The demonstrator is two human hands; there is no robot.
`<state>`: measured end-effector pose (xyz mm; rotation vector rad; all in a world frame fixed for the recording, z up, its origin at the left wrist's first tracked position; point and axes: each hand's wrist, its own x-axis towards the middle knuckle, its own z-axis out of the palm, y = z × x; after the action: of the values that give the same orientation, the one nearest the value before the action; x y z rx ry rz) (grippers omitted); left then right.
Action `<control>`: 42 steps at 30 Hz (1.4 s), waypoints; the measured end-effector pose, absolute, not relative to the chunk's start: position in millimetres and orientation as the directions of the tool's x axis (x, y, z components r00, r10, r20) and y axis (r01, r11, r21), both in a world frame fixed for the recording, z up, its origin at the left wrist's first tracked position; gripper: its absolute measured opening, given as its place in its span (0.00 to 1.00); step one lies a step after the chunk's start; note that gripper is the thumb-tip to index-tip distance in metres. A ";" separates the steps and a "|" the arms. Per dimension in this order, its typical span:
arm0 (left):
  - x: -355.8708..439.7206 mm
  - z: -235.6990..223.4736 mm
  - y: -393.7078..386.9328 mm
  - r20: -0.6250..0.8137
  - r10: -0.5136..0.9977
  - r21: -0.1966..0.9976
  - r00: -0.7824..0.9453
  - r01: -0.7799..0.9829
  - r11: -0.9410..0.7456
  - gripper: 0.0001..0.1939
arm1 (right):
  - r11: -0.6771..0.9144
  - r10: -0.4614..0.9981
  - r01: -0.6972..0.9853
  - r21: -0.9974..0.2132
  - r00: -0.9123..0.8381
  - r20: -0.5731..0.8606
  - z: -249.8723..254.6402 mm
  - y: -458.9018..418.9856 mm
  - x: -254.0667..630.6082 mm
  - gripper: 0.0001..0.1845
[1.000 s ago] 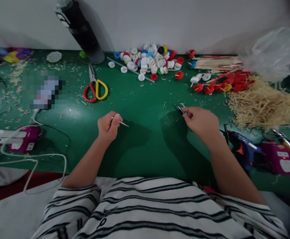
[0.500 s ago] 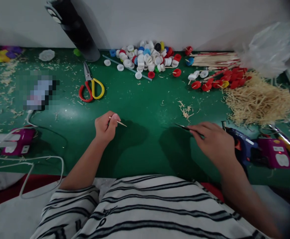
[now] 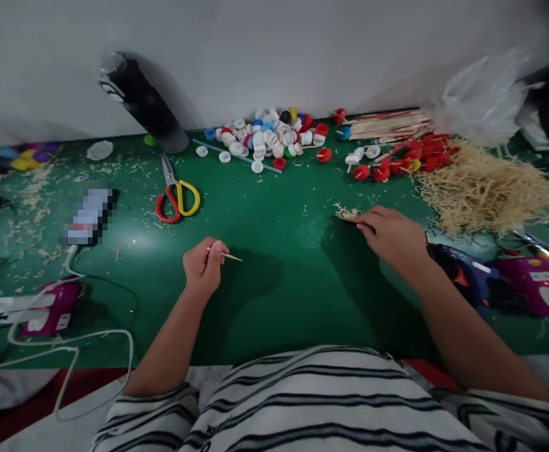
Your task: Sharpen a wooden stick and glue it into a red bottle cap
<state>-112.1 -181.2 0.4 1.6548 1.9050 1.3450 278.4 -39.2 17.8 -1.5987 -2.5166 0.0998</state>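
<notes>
The stick [image 3: 233, 257] is pinched in the left hand [image 3: 202, 267] over the green counter [image 3: 274, 295]; the right hand [image 3: 394, 237] pinches a dark tool [image 3: 344, 219] beside small shavings [image 3: 348, 211]. Scissors [image 3: 176, 194], a phone [image 3: 90, 216] and scraps [image 3: 32, 194] lie leftward; caps [image 3: 269, 135] and a bottle [image 3: 149, 110] are near the pale wall [image 3: 274, 56].

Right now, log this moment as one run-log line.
left hand: holds pointed stick | right hand: holds thin dark tool, beside wood shavings | scissors, bottle caps: on green table
</notes>
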 end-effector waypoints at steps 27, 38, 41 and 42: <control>-106.3 -1.9 -176.1 0.283 0.898 0.870 -0.336 0.484 -0.093 0.29 | 0.006 0.996 0.973 -0.230 -0.026 -0.082 21.9 -19.3 230.2 0.13; -61.1 -6.5 -115.4 0.256 0.963 0.835 -0.079 0.521 -0.179 0.16 | 0.330 0.944 0.845 -0.421 -0.285 0.168 11.7 -45.5 212.0 0.17; -44.4 -7.4 -77.2 0.262 0.965 0.825 -0.012 0.521 -0.218 0.12 | 0.336 0.941 0.836 -0.433 -0.311 0.129 6.6 -48.5 204.8 0.17; -39.6 -7.6 -65.1 0.275 0.961 0.815 0.005 0.529 -0.236 0.11 | 0.328 0.944 0.832 -0.448 -0.308 0.119 5.6 -49.1 203.9 0.18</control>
<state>-39.6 -65.1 -7.6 1.7966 1.5302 1.1536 203.9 -49.1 5.6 -1.5769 -2.2399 0.4325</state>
